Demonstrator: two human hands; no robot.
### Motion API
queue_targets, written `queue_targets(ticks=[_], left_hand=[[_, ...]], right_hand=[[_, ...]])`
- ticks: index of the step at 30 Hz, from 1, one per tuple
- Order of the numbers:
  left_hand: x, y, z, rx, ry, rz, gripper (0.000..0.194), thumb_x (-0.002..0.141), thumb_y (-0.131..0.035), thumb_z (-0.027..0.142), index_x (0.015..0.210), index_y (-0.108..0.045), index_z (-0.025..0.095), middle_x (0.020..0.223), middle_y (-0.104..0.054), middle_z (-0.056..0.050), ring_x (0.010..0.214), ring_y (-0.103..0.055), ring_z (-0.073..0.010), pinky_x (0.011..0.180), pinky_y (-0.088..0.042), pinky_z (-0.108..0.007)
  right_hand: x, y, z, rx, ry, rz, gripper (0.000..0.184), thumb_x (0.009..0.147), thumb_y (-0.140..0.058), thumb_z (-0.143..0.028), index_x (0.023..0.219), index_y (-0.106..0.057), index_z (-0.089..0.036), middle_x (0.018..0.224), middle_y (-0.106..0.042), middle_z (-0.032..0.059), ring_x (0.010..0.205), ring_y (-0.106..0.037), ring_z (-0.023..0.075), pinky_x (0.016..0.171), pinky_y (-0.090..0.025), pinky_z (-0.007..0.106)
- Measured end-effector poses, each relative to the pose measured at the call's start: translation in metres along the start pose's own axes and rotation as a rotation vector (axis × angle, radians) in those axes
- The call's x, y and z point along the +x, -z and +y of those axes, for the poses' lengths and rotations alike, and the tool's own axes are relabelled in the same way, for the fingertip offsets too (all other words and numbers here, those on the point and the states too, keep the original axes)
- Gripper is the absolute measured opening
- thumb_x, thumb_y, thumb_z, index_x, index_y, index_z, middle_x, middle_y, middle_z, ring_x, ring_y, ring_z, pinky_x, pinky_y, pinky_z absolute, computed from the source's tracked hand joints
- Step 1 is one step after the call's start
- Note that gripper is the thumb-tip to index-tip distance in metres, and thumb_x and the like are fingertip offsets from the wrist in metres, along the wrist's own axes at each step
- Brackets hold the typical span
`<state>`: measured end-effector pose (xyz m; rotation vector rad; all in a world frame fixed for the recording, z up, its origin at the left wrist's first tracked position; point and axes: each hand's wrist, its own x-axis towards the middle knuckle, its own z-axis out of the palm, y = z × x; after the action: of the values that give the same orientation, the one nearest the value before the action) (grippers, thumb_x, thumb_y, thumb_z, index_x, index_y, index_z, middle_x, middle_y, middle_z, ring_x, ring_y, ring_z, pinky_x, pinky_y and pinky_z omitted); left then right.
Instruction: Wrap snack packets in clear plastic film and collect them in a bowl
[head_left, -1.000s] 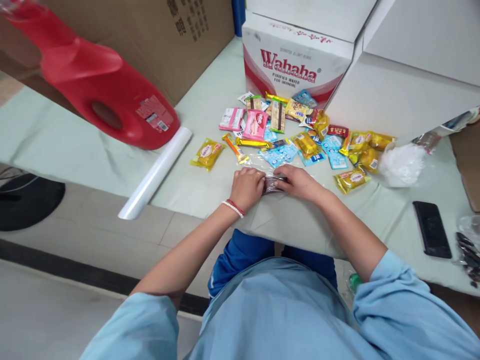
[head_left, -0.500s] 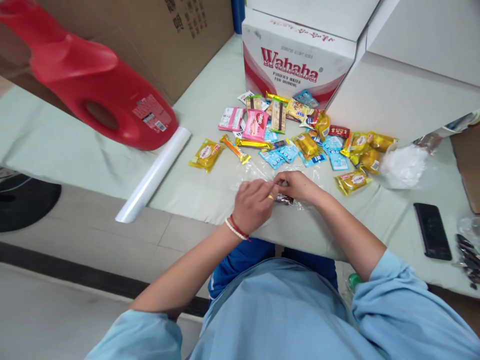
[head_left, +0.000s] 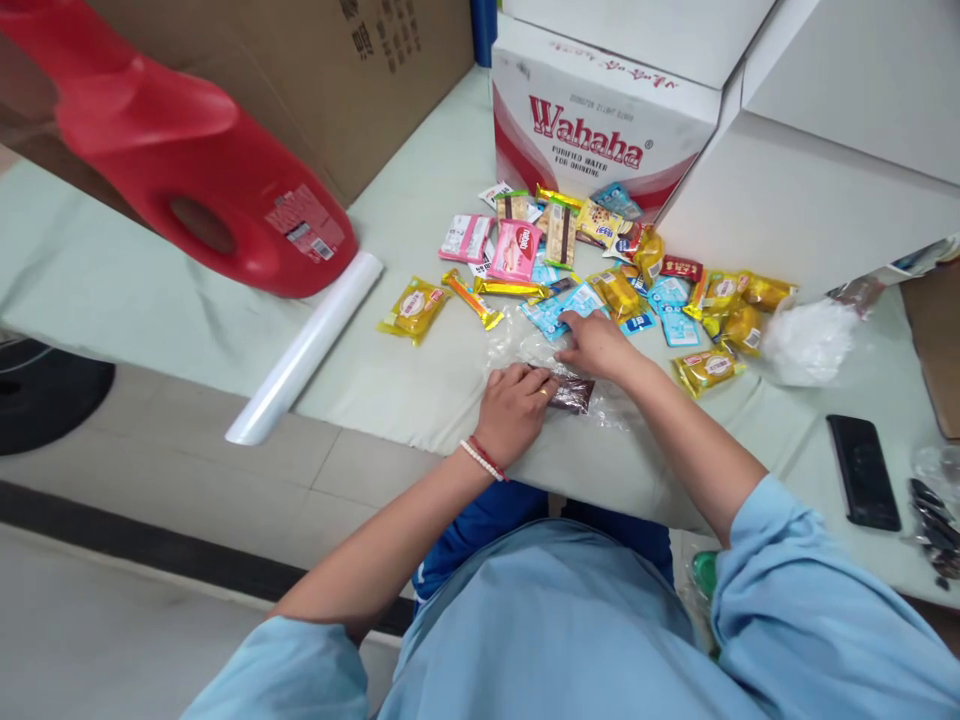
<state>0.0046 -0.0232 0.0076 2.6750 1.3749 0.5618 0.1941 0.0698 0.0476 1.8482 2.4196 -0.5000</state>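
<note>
My left hand (head_left: 516,412) is pressed over the left end of a dark brown snack packet (head_left: 573,394), its fingers close together and bent around it. Crinkled clear plastic wrap (head_left: 510,338) lies under and around the packet. My right hand (head_left: 600,346) is just beyond the packet, with index finger stretched out and thumb apart, holding nothing. Its fingertips are at the near edge of a light blue packet (head_left: 556,310); whether they touch it I cannot tell. Beyond the hands lie pink wafer packets (head_left: 514,250) and yellow-wrapped cakes (head_left: 616,294).
A roll of plastic film (head_left: 306,350) overhangs the table edge beside a large red jug (head_left: 202,190). A Wahaha carton (head_left: 592,135) stands at the back. To the right are a white plastic bundle (head_left: 810,342) and a black phone (head_left: 862,472). A single yellow cake (head_left: 414,310) lies left.
Both hands were together on the brown packet. Now my right hand has let go and moved forward to the blue packets. My left hand stays on the packet, and the clear wrap shows spread out.
</note>
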Motion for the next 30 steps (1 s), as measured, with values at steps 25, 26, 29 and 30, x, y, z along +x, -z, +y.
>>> queue_targets(ticks=[25,26,29,30], left_hand=[[0.005,0.004,0.008,-0.041,0.068,-0.074,0.026,0.104,-0.051,0.022,0.115,-0.074,0.024,0.113,-0.076,-0.009,0.102,-0.06,-0.0267,0.081,-0.04,-0.043],[0.005,0.004,0.008,-0.061,0.08,-0.079,0.025,0.103,-0.052,0.021,0.109,-0.076,0.023,0.109,-0.076,-0.009,0.102,-0.061,-0.0268,0.081,-0.042,-0.043],[0.003,0.003,-0.001,-0.224,0.112,-0.081,0.023,0.099,-0.055,0.017,0.094,-0.077,0.022,0.106,-0.077,-0.008,0.103,-0.065,-0.0259,0.086,-0.047,-0.043],[0.002,0.002,-0.007,-0.325,0.13,-0.066,0.022,0.096,-0.057,0.015,0.094,-0.077,0.022,0.109,-0.078,-0.007,0.104,-0.066,-0.0248,0.09,-0.049,-0.043]], right_hand=[[-0.036,0.01,0.001,0.616,0.286,0.069,0.012,0.087,-0.064,-0.031,0.085,-0.062,-0.019,0.082,-0.059,0.0013,0.07,-0.053,0.0142,0.067,-0.042,0.025],[-0.046,0.008,-0.004,0.577,0.357,0.076,0.009,0.09,-0.061,-0.028,0.087,-0.062,-0.019,0.088,-0.06,0.0033,0.075,-0.055,0.0151,0.07,-0.044,0.026],[-0.07,-0.007,-0.015,0.484,0.48,0.095,0.009,0.096,-0.052,-0.021,0.091,-0.06,-0.021,0.102,-0.063,0.0078,0.091,-0.061,0.0185,0.081,-0.048,0.028],[-0.076,-0.014,-0.017,0.463,0.486,0.111,0.011,0.097,-0.05,-0.019,0.092,-0.059,-0.022,0.107,-0.064,0.0091,0.096,-0.063,0.0192,0.084,-0.049,0.029]])
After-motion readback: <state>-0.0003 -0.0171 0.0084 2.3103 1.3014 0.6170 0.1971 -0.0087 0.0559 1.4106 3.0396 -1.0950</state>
